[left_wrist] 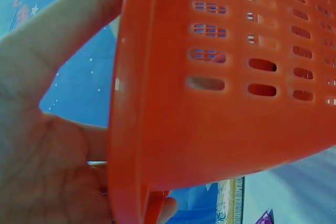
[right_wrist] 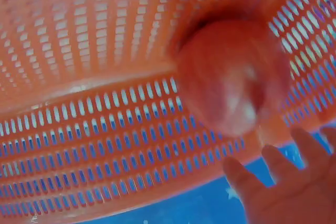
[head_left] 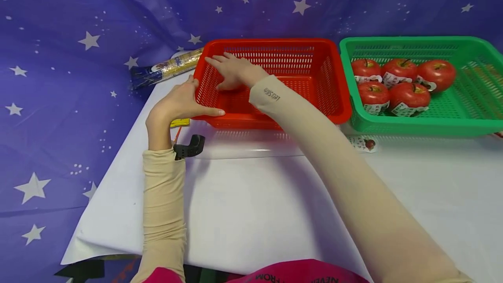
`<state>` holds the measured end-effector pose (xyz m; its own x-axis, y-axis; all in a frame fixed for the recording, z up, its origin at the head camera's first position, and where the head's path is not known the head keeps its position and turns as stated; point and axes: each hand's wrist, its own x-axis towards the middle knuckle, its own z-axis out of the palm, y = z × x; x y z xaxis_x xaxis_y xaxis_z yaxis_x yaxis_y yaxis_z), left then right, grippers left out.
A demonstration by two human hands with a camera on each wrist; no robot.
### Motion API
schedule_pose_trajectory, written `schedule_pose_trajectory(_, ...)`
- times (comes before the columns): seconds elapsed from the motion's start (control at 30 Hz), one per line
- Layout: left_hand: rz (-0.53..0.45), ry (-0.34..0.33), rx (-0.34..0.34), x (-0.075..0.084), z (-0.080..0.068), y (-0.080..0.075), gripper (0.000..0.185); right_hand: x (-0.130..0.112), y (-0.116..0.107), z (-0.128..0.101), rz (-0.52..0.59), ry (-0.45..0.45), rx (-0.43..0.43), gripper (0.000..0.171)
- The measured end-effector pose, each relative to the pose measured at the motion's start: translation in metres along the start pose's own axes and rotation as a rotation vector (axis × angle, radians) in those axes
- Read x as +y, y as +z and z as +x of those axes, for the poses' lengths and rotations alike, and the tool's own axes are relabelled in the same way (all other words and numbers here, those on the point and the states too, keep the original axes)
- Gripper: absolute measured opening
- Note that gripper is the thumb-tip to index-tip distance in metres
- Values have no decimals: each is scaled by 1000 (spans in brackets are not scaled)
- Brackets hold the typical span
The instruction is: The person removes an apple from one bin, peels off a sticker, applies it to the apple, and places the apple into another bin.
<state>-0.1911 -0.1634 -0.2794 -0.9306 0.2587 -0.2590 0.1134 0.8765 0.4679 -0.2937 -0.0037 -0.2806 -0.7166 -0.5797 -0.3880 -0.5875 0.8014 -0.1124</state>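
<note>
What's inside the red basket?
Inside the red basket is the right hand, and the right wrist view shows one red apple by it. From the head view the hand covers that apple. The left hand grips the basket's corner.

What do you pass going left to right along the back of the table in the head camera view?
Blue and gold packet → left hand on the red basket's corner → red basket → green basket holding the apples.
</note>
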Motion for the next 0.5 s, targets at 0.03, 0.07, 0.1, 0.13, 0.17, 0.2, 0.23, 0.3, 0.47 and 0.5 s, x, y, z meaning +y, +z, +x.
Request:
schedule_pose_trajectory(0.03, -3, 1, -1, 1, 0, 0, 106, -1, 2, 1, -25, 11, -23, 77)
schedule_pose_trajectory(0.07, -5, 1, 2, 1, 0, 1, 106, -1, 3, 2, -50, 27, -40, 73)
schedule_pose_trajectory(0.1, -9, 1, 5, 1, 0, 1, 104, 0, 4, 1, -77, 46, -48, 70)
schedule_pose_trajectory(0.13, -14, 1, 10, 2, 0, 1, 102, 2, 4, -1, -108, 65, -44, 67)
schedule_pose_trajectory(0.17, -19, 0, 13, 2, -1, 1, 100, 6, 3, -5, -136, 92, -37, 65)
schedule_pose_trajectory(0.2, -19, -3, 15, 3, -2, 1, 100, 10, 3, -9, -172, 121, -21, 63)
schedule_pose_trajectory(0.23, -24, -6, 17, 3, -3, 1, 99, 16, 3, -13, -177, 149, -3, 62)
schedule_pose_trajectory(0.3, -32, -13, 19, 3, -4, 1, 97, 29, 3, -23, -123, 196, 16, 63)
schedule_pose_trajectory(0.47, -51, -16, 14, 1, -5, 2, 98, 61, 5, -49, 184, 379, -52, 103)
schedule_pose_trajectory(0.5, -54, -14, 15, 1, -5, 2, 98, 65, 5, -54, 218, 414, -66, 109)
